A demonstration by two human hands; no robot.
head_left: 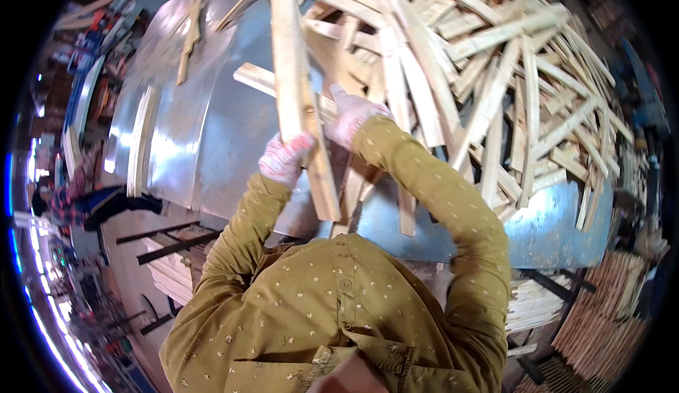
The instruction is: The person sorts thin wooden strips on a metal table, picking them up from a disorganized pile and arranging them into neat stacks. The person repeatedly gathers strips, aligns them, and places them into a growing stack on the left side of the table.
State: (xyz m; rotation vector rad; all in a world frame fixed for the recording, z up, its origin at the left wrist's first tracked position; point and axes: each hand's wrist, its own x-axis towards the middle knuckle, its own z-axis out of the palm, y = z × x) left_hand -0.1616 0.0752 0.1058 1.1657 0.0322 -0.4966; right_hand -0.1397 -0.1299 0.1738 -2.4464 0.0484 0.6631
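My left hand (286, 158), in a white glove with reddish markings, is closed around a long pale wooden strip (286, 53) that runs up and away from me. A second, browner wooden strip (322, 174) lies close along its right side, its near end pointing at my body. To the right, my right hand (356, 118), gloved alike, has a finger stretched out forward; its other fingers are partly hidden. A shorter strip (254, 78) passes slantwise behind the long one toward my right hand; whether that hand touches it I cannot tell.
A big heap of pale wooden strips (488, 60) covers the right side of the shiny metal table (226, 131). Several strips lie at its left, one pair (143, 142) near the edge. Stacked wood (601, 322) stands lower right. Another person (88, 198) is at the far left.
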